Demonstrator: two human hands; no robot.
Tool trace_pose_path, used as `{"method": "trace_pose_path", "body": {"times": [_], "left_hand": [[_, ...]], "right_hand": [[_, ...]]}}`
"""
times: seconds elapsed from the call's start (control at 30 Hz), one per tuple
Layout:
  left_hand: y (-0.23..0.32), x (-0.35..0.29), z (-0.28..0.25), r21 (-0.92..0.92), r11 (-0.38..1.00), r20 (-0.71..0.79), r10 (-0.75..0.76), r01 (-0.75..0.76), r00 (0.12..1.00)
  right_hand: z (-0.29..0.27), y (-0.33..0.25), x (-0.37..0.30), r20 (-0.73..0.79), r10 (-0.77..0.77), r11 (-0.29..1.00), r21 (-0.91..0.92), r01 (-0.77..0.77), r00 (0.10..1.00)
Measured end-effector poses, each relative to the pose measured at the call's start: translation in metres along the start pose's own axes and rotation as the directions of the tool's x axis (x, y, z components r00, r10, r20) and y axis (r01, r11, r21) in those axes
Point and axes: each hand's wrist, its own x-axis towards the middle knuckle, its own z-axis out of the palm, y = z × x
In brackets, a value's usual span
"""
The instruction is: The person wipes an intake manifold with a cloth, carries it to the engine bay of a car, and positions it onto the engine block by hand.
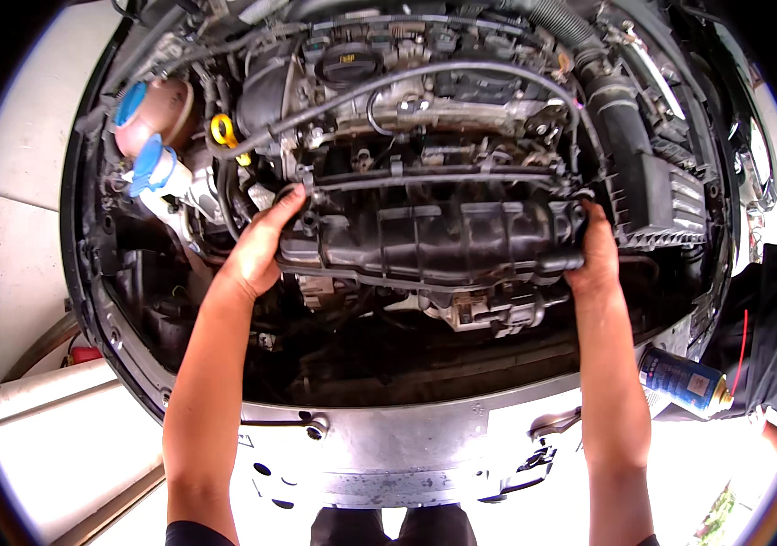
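Observation:
Between my two hands is a long black plastic intake manifold [425, 238], lying crosswise at the front of the engine. My left hand [266, 238] grips its left end, thumb on top near the upper edge. Around the right end is my right hand [596, 241], its fingers partly hidden behind the part. A metal and plastic throttle body [489, 309] shows under the manifold's lower right side. Just above the manifold, a thin black rail [434, 176] runs along the engine [407, 100]. Whether the manifold touches the engine I cannot tell.
A coolant tank [156, 114] and a blue-capped reservoir [159, 171] stand at left, near a yellow dipstick handle [223, 130]. The air filter box [648, 196] is at right. A blue spray can [687, 380] lies by the front metal crossbar [398, 446]. Someone in dark clothes [775, 337] is at far right.

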Motion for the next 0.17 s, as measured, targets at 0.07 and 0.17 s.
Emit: {"method": "trace_pose_path", "body": {"times": [0.07, 0.17], "left_hand": [[-0.007, 0.011, -0.008, 0.092, 0.995, -0.143, 0.057, -0.044, 0.988], [-0.008, 0.013, 0.067, -0.013, 0.998, -0.146, 0.063, -0.066, 0.987]], "right_hand": [[0.004, 0.005, -0.003, 0.023, 0.01, 0.998, 0.059, -0.011, 1.0], [-0.017, -0.004, -0.001, -0.304, -0.051, 0.98, -0.199, -0.011, 0.951]]}}
